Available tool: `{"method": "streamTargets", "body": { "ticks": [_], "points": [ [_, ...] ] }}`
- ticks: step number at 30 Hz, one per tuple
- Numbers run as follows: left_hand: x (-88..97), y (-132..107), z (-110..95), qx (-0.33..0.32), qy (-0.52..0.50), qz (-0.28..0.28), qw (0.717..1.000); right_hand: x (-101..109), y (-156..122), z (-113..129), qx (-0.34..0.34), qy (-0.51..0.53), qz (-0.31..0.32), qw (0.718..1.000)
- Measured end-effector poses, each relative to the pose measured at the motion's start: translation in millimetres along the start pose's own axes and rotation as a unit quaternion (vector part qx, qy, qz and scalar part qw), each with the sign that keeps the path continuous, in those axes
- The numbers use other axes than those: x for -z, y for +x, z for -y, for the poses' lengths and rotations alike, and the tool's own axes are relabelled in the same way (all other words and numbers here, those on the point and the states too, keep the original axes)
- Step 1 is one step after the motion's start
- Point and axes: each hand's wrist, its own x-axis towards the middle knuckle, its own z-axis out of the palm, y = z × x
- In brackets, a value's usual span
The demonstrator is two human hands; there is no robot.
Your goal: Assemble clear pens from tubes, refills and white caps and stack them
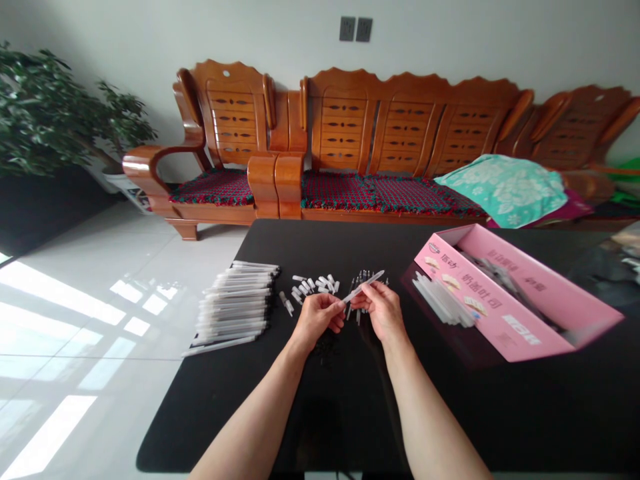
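Note:
Both hands are in the middle, above the black table, with a translucent white pen (pixel 367 283) slanting up to the right between them. My left hand (pixel 320 315) pinches its lower end with thumb and fingers. Higher along the barrel, the fingers of my right hand (pixel 384 310) close on the same pen. Behind the hands lie several loose white pen caps (pixel 327 283). A bunch of thin pen refills (pixel 363 277) is partly hidden by the right hand and the pen. Small black pieces (pixel 326 348), too small to name, lie below the left hand.
A row of white pens (pixel 233 303) lies on the table (pixel 220 413) at left. White pen barrels (pixel 443 300) rest against a pink box (pixel 500 303) at right, with grey items inside. Wooden seats (pixel 345 127) stand behind the table; a potted plant (pixel 55 120) is at far left.

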Motion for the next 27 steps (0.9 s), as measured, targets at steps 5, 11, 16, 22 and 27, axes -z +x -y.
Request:
{"method": "streamTargets", "body": {
  "ticks": [5,11,16,22,27],
  "points": [
    [0.1,0.0,-1.0,-0.018,-0.006,-0.017,1.000,-0.4,-0.5,0.7,-0.002,-0.003,0.005,1.000],
    [-0.3,0.1,1.3,-0.001,0.015,0.008,1.000,-0.7,-0.7,1.0,-0.006,-0.008,0.001,1.000],
    [-0.7,0.1,0.9,-0.013,0.024,-0.006,1.000,-1.2,-1.2,0.8,-0.013,-0.011,-0.004,1.000],
    [0.8,-1.8,-0.4,0.001,0.044,0.046,0.998,-3.3,-1.9,1.8,-0.014,-0.014,-0.011,1.000],
    [-2.1,-2.7,2.2,-0.010,0.047,0.022,0.999,-6.0,-3.1,2.5,-0.013,-0.040,-0.016,0.999]
  ]
}}
